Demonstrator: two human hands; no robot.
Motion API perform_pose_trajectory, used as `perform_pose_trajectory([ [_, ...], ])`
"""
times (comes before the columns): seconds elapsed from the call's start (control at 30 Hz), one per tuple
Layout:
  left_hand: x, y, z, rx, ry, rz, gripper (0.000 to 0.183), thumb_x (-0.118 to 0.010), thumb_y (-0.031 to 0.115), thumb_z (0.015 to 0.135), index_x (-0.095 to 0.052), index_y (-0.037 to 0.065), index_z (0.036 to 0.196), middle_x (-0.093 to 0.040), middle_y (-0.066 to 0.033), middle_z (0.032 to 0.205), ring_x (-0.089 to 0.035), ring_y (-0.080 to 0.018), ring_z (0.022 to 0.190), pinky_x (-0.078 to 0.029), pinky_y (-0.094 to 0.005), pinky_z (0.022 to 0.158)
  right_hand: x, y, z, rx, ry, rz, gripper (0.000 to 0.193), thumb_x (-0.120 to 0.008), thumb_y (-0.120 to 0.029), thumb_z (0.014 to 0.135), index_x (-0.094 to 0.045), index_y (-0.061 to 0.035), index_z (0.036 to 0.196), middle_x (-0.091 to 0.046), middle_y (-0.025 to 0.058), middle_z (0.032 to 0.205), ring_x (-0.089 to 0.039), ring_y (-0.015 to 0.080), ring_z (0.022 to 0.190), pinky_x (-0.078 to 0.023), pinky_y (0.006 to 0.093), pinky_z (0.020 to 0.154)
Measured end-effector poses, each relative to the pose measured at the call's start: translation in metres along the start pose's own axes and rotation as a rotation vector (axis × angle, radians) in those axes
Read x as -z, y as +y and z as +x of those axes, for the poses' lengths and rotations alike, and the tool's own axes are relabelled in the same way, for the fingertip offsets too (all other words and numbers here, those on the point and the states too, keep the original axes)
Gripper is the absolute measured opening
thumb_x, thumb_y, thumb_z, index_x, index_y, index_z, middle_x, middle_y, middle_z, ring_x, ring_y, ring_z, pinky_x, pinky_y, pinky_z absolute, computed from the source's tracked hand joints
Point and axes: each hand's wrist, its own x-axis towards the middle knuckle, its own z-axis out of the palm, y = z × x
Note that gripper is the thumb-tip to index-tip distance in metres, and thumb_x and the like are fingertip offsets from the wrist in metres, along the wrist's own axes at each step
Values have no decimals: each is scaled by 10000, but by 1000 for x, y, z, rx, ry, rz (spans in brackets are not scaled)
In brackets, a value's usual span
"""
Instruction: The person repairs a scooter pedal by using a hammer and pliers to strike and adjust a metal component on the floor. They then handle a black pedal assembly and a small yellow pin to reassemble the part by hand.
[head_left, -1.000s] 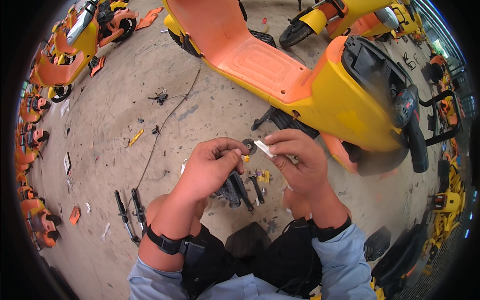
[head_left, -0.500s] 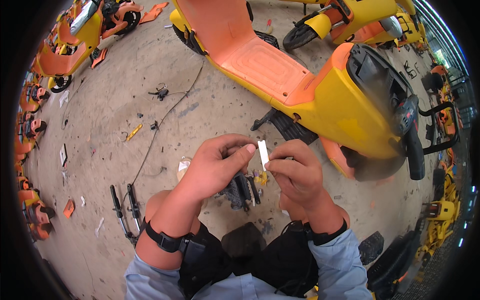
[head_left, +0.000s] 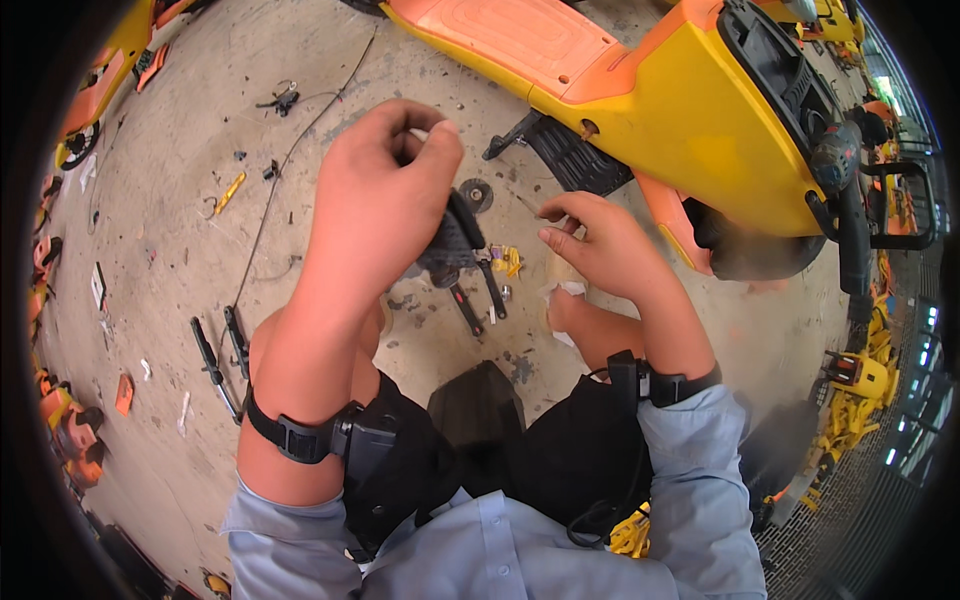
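My left hand (head_left: 385,185) is raised over the floor, thumb and fingers curled together in a pinch; whatever they hold, if anything, is hidden. My right hand (head_left: 608,245) hovers to the right with its thumb and forefinger apart and nothing plainly between them. Beneath my left hand lies a black textured part (head_left: 452,243), partly covered by the wrist. Beside it are a tool handle in black and red (head_left: 466,312) and a round disc (head_left: 477,194). A small yellow-wrapped item (head_left: 511,261) lies between my hands. The white strip seen earlier is out of sight.
A yellow and orange scooter (head_left: 690,130) stretches across the upper right, a black slatted plate (head_left: 575,155) below it. A power drill (head_left: 843,195) rests at its right end. Two black-handled rods (head_left: 212,352) and a cable (head_left: 290,155) lie left; yellow parts (head_left: 865,375) pile up right.
My hands have come apart and moved up; the left has risen toward the upper left. The white strip between them is no longer visible. The view has tilted, so the scooter sits higher.
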Motion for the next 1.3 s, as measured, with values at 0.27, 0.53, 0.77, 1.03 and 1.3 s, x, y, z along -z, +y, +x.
perform_pose_trajectory([
  [0.27, -3, 10, -2, -140, 72, 66, 216, -643, 183, 882, -656, -29, 921, -572, -23, 627, -486, -91, 567, -430, -273, 547, -131, 189, -13, -592, -198, -204, 192, -640, -170, 825, -702, -22, 931, -705, 203, 865, -688, 272, 768, -531, 379, 714],
  [0.53, 5, -1, -16, -251, 83, 214, 162, -645, 139, 866, -641, -17, 910, -555, -12, 599, -482, -77, 531, -386, -255, 506, -298, 295, -69, -640, -429, -330, 214, -586, -158, 825, -711, -7, 908, -714, 189, 870, -693, 278, 724, -551, 427, 658],
  [0.77, 10, 0, -20, -67, -32, 88, 86, -624, 78, 891, -636, -4, 911, -522, 43, 605, -411, -6, 545, -319, -205, 494, -354, 280, -60, -820, -597, -305, 226, -581, -156, 821, -708, 6, 914, -718, 176, 884, -694, 274, 721, -556, 430, 645],
  [1.03, 10, -3, 2, -118, -22, 33, 125, -618, 99, 888, -640, -21, 911, -539, 21, 627, -446, -39, 568, -367, -236, 511, -300, 215, -41, -865, -1020, -100, 241, -575, -153, 816, -705, 21, 920, -722, 161, 900, -695, 269, 717, -562, 434, 630],
  [1.3, 28, 0, 28, 4, 28, -38, 206, -611, 167, 904, -669, -19, 970, -592, -2, 721, -492, -64, 661, -410, -248, 603, -11, -16, 65, -171, -226, -380, 228, -579, -224, 894, -654, -41, 1010, -687, 133, 856, -675, 271, 801, -538, 390, 716],
])
